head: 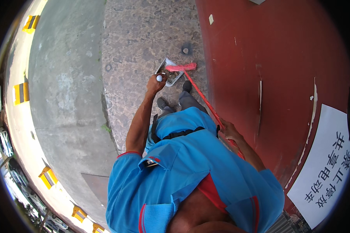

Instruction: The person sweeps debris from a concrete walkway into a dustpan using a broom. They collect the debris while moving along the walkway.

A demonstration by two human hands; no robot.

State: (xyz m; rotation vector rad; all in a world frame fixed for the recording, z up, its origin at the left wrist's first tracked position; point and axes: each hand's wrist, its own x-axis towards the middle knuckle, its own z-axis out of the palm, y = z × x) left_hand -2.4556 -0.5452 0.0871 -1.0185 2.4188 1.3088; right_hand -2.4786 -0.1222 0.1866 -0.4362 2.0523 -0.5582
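My left hand [156, 84] is closed around the top of a dustpan handle [159, 78], whose pale round end points up at me. Below it on the paving lies the dustpan [171, 83], holding dry brown debris [172, 75]. A broom's red head [181, 67] reaches across the pan's edge, partly over the debris. Its long red stick [202, 96] slants back along my right side. My right hand [229, 130] grips that stick beside my hip. The stick's upper end passes behind my right forearm.
A dark red wall [268, 58] rises close on my right, with a white paper sign [318, 171] bearing writing. Mottled stone paving [134, 38] meets grey concrete [64, 87] on the left. Yellow-and-black blocks [21, 93] line its far side, with parked vehicles [5, 142] beyond.
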